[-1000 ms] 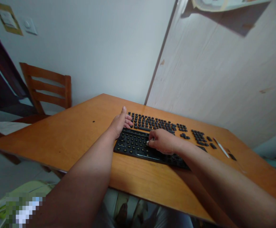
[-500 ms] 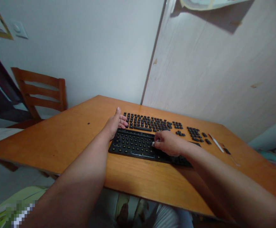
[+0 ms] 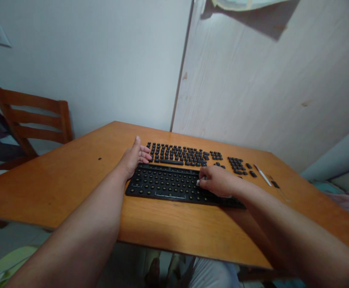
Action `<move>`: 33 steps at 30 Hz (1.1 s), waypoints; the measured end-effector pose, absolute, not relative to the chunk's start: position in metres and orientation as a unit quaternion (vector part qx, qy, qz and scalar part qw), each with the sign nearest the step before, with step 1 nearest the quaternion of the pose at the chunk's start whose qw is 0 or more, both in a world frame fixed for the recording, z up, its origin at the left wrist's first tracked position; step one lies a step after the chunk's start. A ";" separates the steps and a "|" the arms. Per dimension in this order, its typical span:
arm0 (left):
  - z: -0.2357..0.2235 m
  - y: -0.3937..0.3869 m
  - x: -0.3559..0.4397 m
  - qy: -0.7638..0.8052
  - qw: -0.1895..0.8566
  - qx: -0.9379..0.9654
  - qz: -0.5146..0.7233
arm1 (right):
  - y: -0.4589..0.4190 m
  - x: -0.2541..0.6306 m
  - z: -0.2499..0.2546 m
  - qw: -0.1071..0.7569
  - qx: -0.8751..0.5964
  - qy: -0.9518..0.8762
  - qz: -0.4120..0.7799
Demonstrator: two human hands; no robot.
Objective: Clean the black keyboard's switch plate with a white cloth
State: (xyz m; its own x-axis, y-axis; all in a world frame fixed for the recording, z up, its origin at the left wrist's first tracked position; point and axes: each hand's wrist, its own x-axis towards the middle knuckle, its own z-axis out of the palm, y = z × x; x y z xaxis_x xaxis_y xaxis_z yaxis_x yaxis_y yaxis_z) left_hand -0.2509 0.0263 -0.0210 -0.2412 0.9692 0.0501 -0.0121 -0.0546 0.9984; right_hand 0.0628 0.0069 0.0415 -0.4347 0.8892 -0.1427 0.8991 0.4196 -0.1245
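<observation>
Black keyboard [image 3: 168, 183] lies on the table [image 3: 162, 224]; right hand [image 3: 218, 182] pinches a white wad [image 3: 197, 183] over it; left hand [image 3: 131, 159], fingers open, rests at its left end, seemingly as brace; caps [image 3: 174, 153] beyond lie in rows, presumably preserving order.

No readable text, label, brand, number or sign.
The rows of loose black keys [image 3: 177, 154] in the middle of the frame are too small for any characters on their tops to be made out, and so are the smaller key clusters [image 3: 236, 164] right of centre. On the black keyboard base [image 3: 162, 184] just below them, no lettering is legible. The pale sheet [image 3: 240, 3] cut off by the top edge, the white wall plate [image 3: 0, 37] at upper left and the slim white stick [image 3: 263, 176] at right show nothing that can be read either.
</observation>
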 end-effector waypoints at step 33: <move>-0.024 0.029 -0.253 0.543 0.422 0.449 0.570 | 0.014 0.058 0.037 -0.047 0.369 0.928 0.017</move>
State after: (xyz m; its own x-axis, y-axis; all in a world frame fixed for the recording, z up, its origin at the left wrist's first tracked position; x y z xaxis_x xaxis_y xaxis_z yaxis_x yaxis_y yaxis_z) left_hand -0.2531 0.0288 -0.0237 -0.2408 0.9690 0.0546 0.0069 -0.0545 0.9985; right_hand 0.0576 0.0145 0.0367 -0.7236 0.6830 0.0991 0.6862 0.7274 -0.0021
